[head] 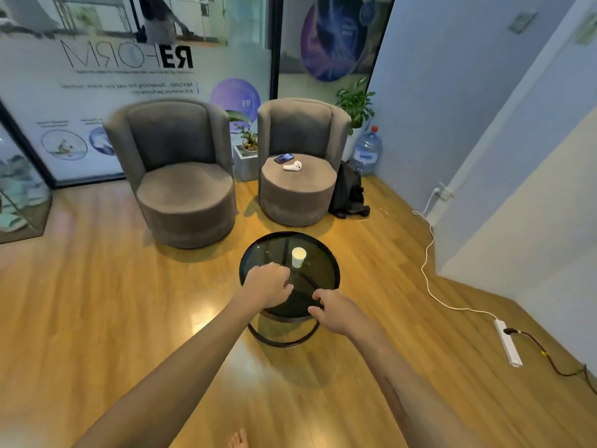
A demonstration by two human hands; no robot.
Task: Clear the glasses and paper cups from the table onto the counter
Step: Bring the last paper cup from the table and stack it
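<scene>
Fingers (286, 286) of the left hand (266, 284) are curled inward over the near half of the round dark glass desk (332, 279), and whether they pinch something small cannot be told from this view. The right hand (332, 310) hovers at the desk's near rim with its fingers loosely bent and nothing visible in them.

One white paper cup (298, 257) stands on the far half of the desk, just beyond the left hand and apart from it. It is upright, mouth up, so its long axis runs vertically, with the wider rim on top and the narrower base on the glass. No drinking glasses can be made out on the dark top.

The cup will likely be very light and thin-walled, easy to crush if squeezed hard and easy to knock over on the smooth glass. Whether it holds any liquid is unclear; the inside looks pale. A gentle wrap around the mid-wall, thumb against the opposing fingers, seems the safest hold, and it should be kept level in case something is inside. The counter is not in view.
</scene>
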